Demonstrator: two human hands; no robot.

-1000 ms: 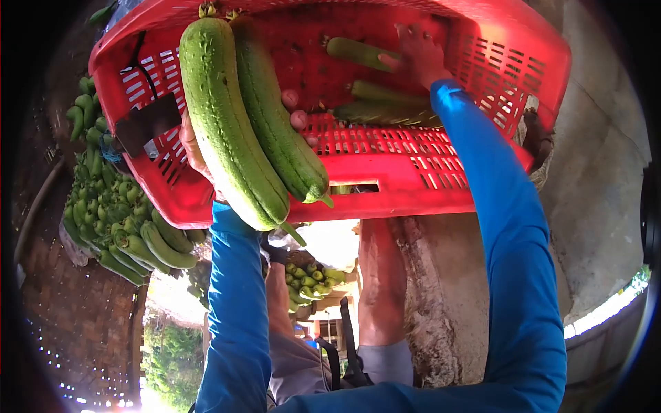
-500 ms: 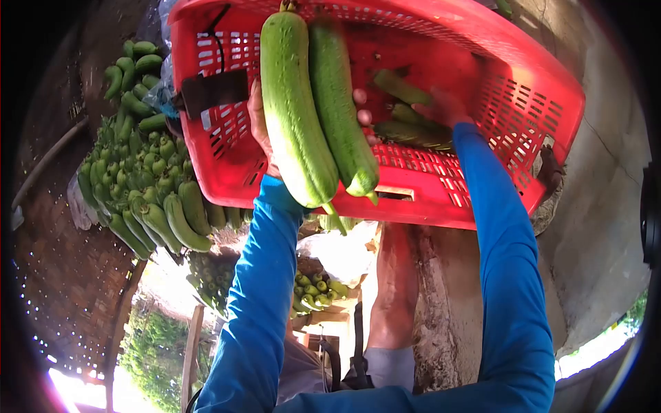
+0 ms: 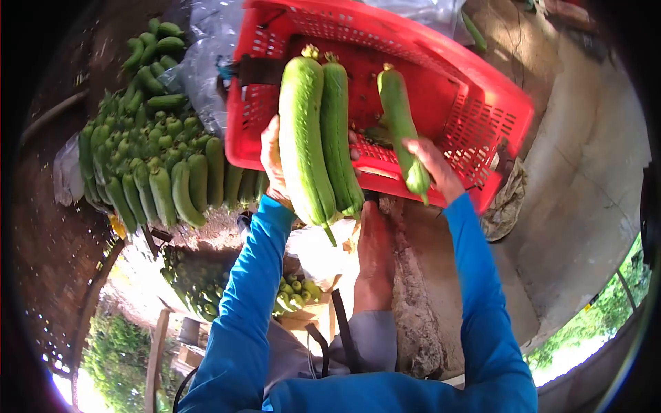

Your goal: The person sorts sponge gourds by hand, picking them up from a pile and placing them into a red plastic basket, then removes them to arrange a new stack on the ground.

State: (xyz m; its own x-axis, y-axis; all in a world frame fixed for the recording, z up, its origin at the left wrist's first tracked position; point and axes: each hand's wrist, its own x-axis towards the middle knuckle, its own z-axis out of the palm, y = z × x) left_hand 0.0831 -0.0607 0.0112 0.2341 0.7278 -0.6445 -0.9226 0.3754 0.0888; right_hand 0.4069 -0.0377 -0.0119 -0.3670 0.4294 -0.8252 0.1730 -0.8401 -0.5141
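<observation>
My left hand [image 3: 273, 162] is wrapped round two long green gourds, a pale broad one [image 3: 303, 131] and a darker slimmer one [image 3: 337, 131] lying side by side, with fingertips showing at the far side. A third, smaller gourd [image 3: 399, 120] is held near its lower end by my right hand [image 3: 435, 165]. All three are above the red plastic basket [image 3: 506, 117]. Inside the basket, partly hidden between the held gourds, lies at least one more green gourd [image 3: 377, 135].
A large pile of green gourds [image 3: 162, 189] lies at the left beside clear plastic bags [image 3: 206, 76]. More gourds [image 3: 299, 292] are lower down, near my legs. A crumpled sack [image 3: 509, 206] lies at the basket's right corner, by the concrete floor [image 3: 564, 227].
My right hand has come up out of the basket with a gourd in it. The two gourds in my left hand are still held. The basket appears farther up and smaller in view.
</observation>
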